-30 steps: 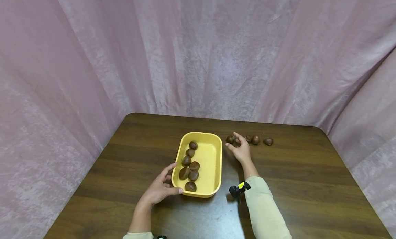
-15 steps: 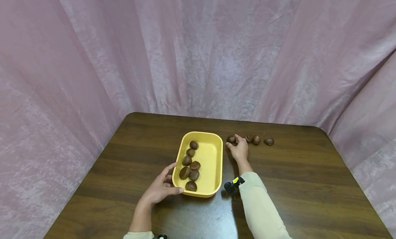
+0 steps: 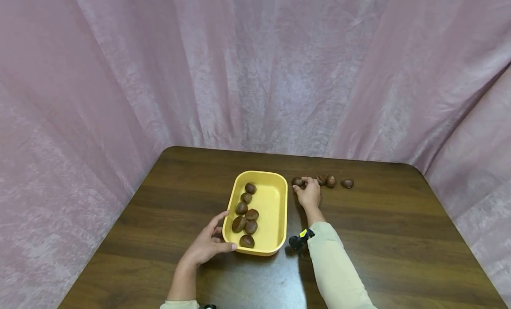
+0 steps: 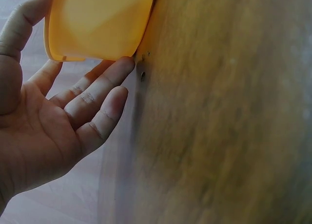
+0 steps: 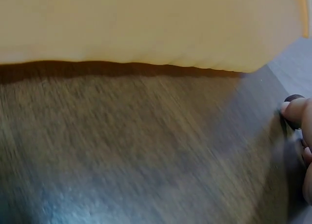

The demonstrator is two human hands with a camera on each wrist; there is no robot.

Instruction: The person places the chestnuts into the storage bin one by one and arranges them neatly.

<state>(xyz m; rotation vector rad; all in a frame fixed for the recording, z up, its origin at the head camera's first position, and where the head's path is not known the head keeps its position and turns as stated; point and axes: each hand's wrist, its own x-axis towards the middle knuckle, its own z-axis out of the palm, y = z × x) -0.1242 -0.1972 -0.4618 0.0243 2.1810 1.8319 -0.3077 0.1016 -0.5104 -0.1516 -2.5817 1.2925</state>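
My left hand (image 3: 205,244) holds the near left corner of a yellow rectangular tub (image 3: 281,211), thumb at the near rim and fingers along the left wall. In the left wrist view, fingertips (image 4: 124,65) touch the tub's outer wall. Several brown chestnuts (image 3: 241,207) lie along the tub's left half. Right of the tub, my right hand (image 3: 309,196) pinches a chestnut (image 3: 297,181) on the table between thumb and fingers. That chestnut (image 5: 293,98) and the thumb show at the right wrist view's edge. The hand hides whatever lies beneath its palm.
Three more chestnuts (image 3: 331,181) lie right of my right hand, one set apart from the other two. Everything stands on a dark wooden table (image 3: 383,229). Pink curtains (image 3: 287,78) hang behind it and at both sides.
My right hand has shifted slightly left and its fingers have closed in on the leftmost loose chestnut. The left hand and the tub have stayed put.
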